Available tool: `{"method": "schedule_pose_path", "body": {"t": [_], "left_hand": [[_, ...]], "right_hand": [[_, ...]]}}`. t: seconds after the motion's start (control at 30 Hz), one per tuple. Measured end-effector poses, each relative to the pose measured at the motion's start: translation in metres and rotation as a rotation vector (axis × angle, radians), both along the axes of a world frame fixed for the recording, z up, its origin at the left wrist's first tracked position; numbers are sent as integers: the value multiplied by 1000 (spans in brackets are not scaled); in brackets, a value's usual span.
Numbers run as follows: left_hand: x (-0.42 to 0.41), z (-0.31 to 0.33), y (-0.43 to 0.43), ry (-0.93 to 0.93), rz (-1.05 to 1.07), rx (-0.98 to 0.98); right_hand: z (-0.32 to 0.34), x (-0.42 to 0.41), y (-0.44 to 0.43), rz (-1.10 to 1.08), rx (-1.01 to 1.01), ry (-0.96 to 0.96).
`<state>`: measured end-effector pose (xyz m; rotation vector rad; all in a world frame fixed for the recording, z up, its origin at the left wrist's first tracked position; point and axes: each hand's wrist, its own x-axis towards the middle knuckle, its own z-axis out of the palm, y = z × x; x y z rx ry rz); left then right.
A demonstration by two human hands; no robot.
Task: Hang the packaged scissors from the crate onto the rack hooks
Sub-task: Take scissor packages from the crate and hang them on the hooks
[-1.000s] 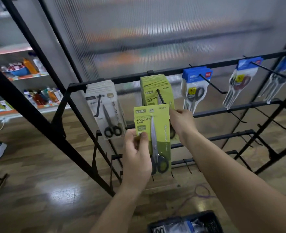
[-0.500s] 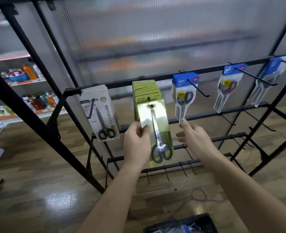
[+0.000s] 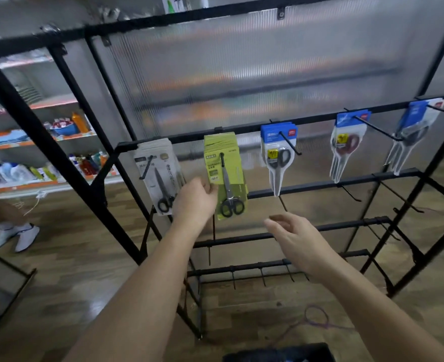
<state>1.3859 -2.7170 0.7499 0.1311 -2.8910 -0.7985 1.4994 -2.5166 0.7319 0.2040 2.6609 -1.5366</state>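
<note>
1. On the second hook from the left, the green pack now hung, no longer carried.
2. Pinching its left edge was the left hand (steadying, presumably); the right hand had withdrawn, loose-fingered, empty.
3. One pack placed; crate next.

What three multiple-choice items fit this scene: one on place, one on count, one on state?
1. Where does the green pack hang?
A) on the lowest rail
B) between white packs and blue packs
C) right of all blue packs

2. How many hooks bear packs?
A) three
B) five
C) seven

3. What does the right hand hold?
A) nothing
B) a blue pack
C) a hook

1 B: white at its left, blue at its right.
2 B: one white, one green, three blue stacks.
3 A: its fingers are spread and bare.
</note>
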Motion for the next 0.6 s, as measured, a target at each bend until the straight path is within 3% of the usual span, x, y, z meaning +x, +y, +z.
{"method": "schedule_pose_path", "body": {"t": [0.33,0.6], "left_hand": [[168,7,26,-7,-157,-61],[229,16,39,104,-316,-207]], "right_hand": [[23,81,36,201,389,118],[26,136,56,115,496,134]]}}
